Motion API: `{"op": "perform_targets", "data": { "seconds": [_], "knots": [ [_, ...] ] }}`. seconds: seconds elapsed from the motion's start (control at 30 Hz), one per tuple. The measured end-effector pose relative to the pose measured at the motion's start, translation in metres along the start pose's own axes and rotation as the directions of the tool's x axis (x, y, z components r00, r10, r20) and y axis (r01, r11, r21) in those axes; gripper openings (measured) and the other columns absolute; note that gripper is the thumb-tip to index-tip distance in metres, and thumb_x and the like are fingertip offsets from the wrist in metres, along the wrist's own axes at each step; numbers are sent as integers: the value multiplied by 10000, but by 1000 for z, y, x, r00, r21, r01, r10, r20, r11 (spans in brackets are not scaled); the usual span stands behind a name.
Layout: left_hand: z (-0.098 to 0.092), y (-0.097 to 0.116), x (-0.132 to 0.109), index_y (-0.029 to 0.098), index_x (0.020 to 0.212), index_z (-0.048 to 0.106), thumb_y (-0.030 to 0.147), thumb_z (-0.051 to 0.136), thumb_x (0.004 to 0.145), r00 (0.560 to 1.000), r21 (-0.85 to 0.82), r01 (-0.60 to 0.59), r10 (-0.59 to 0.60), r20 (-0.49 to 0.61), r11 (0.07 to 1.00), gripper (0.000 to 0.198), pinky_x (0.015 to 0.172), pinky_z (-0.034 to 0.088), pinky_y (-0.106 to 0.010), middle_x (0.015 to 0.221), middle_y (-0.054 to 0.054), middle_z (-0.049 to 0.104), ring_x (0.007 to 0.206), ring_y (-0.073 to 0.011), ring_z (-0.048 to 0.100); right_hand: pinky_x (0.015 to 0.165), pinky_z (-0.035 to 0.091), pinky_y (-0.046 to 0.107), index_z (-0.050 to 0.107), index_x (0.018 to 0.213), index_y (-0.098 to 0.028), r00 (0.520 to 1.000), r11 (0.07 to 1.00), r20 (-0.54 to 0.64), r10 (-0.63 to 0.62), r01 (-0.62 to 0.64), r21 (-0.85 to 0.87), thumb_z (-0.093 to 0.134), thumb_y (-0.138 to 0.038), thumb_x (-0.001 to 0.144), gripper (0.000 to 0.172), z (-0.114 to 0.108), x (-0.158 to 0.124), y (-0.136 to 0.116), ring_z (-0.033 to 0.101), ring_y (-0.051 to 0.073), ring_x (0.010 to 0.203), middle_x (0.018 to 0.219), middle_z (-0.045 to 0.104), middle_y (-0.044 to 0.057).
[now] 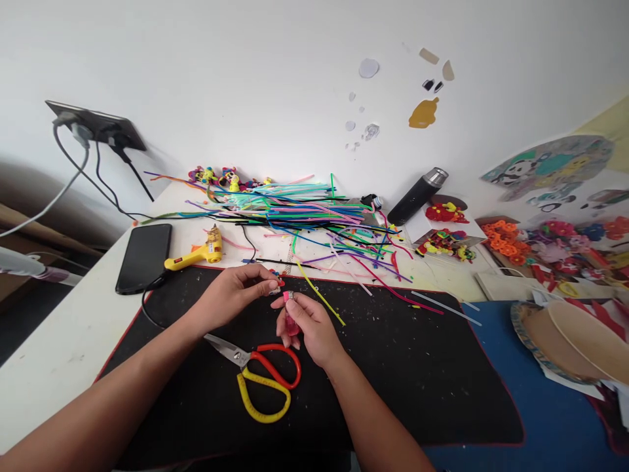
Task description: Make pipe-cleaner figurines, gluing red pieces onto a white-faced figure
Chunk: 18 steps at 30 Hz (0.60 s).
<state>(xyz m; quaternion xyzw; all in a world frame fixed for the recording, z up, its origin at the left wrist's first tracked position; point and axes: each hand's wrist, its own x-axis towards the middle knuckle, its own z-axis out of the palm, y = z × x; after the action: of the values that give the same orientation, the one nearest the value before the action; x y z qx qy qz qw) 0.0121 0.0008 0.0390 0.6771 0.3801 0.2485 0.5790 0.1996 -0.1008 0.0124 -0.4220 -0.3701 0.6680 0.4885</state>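
Note:
A pink see-through lighter (292, 327) with a metal top is gripped in my right hand (314, 328), the thumb near its top. Just left of it, my left hand (236, 292) pinches a small colourful piece (280, 282) with red and pale parts. My fingers cover much of that piece, so its exact kind is unclear. The two hands are close together over the black mat (393, 367), with a small gap between the lighter and the piece. Below them lie scissors (265, 377) with one red and one yellow handle, blades pointing left.
Behind the mat lies a heap of pipe cleaners (304, 210). A yellow glue gun (196, 254) and a phone (143, 259) rest at left. A black flask (417, 196) leans at the back right. Colourful figures (445, 244) and a round fan-like object (584, 334) are farther right.

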Motion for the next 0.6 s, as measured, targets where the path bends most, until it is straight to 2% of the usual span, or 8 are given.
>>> {"op": "perform_targets", "data": {
  "seconds": [0.1,0.23,0.4,0.5,0.6],
  "knots": [
    [1,0,0,197,939,775,598,733,923,1000,43,-13,12,9,999,404,826,487,-310,918,-37,754,881,-208,645,398,316,200,694,1000,-175,1000,1000,-4,10,-10,-7,669,-628,960,455,0,-1,0,537,96,457,664,647,-14],
    [1,2,0,200,931,773,597,724,926,1000,70,-16,15,15,997,399,827,489,-307,912,-33,755,881,-207,652,415,236,207,672,934,-177,999,1000,-32,14,-13,21,676,-646,954,469,1,-2,-1,420,74,447,594,531,-57],
    [1,1,0,213,935,775,588,719,930,1000,92,-24,23,12,995,379,812,490,-304,913,-28,758,886,-210,663,446,189,231,605,816,-192,1000,998,-3,1,-1,62,758,-680,880,516,3,0,-2,259,60,449,536,384,-107],
    [1,0,0,219,943,776,582,714,933,999,127,-34,32,16,991,368,800,494,-306,926,-31,764,886,-214,669,440,152,242,539,741,-212,1000,999,8,12,-12,29,768,-724,850,570,3,-1,1,193,56,443,522,298,-129],
    [1,0,-1,222,942,771,574,701,946,998,153,-47,41,38,987,359,792,503,-305,921,-28,761,868,-210,672,439,148,253,487,702,-228,1000,999,-10,11,-11,-46,709,-767,870,607,3,-2,5,196,64,445,529,281,-123]
  ]
}}
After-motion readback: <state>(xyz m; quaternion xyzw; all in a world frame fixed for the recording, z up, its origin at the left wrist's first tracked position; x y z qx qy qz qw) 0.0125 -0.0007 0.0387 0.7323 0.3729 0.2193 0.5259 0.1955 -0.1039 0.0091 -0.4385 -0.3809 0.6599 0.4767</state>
